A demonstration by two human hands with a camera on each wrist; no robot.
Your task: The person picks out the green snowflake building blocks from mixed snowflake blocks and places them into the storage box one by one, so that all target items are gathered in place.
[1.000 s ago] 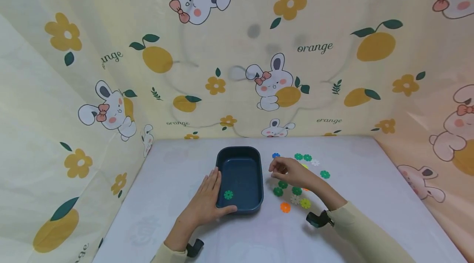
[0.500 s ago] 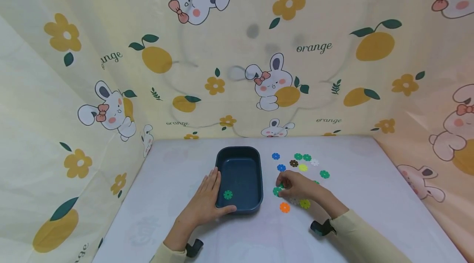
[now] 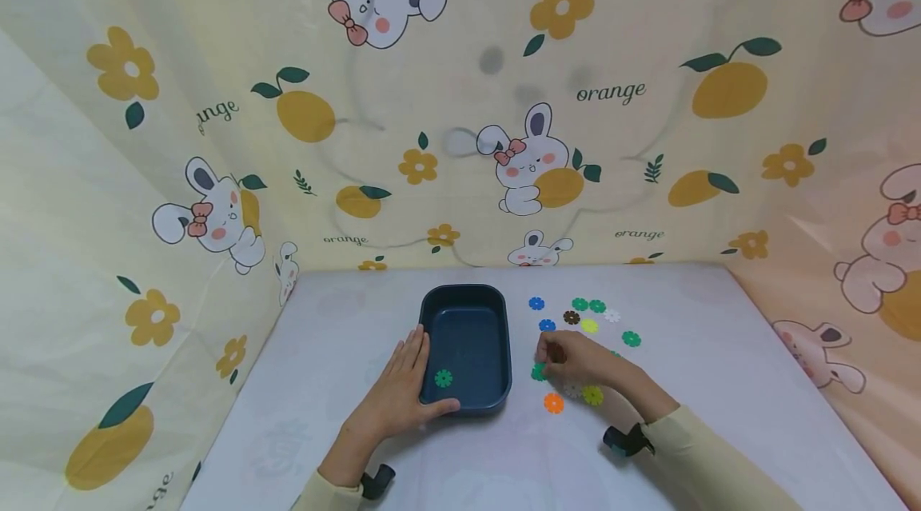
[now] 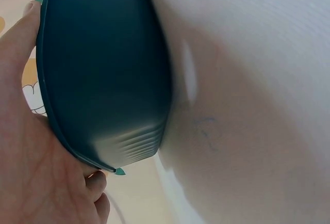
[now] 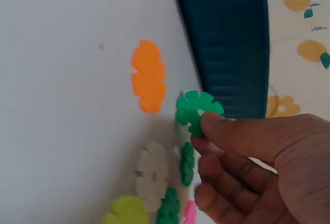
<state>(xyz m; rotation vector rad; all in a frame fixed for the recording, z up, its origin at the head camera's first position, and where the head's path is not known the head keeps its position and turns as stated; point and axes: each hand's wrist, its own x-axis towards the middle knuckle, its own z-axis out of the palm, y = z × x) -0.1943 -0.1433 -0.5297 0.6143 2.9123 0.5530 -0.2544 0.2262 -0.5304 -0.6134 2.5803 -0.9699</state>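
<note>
A dark blue tray [image 3: 468, 343] stands on the table with one green flower-shaped plastic disc [image 3: 443, 378] inside it. My left hand [image 3: 394, 397] rests against it, fingers straight along the left rim and thumb stretched over the near edge. In the left wrist view the tray's near outer wall [image 4: 103, 74] fills much of the picture. To the right of the tray, my right hand [image 3: 579, 359] is low over the scattered discs. Its thumb and index finger pinch a green notched disc [image 5: 193, 108], seen best in the right wrist view; its other fingers curl beneath.
Around the right hand lie more discs: an orange one [image 3: 553, 403], a yellow one [image 3: 593, 396], a blue one [image 3: 536, 304], a brown one [image 3: 572, 317] and several green. Behind the white table [image 3: 345, 335] hangs a patterned curtain [image 3: 446, 199].
From beside the tray's right edge, my right hand has come nearer to me and slightly right, down onto the discs, and now pinches a green one. The left hand and tray stay still.
</note>
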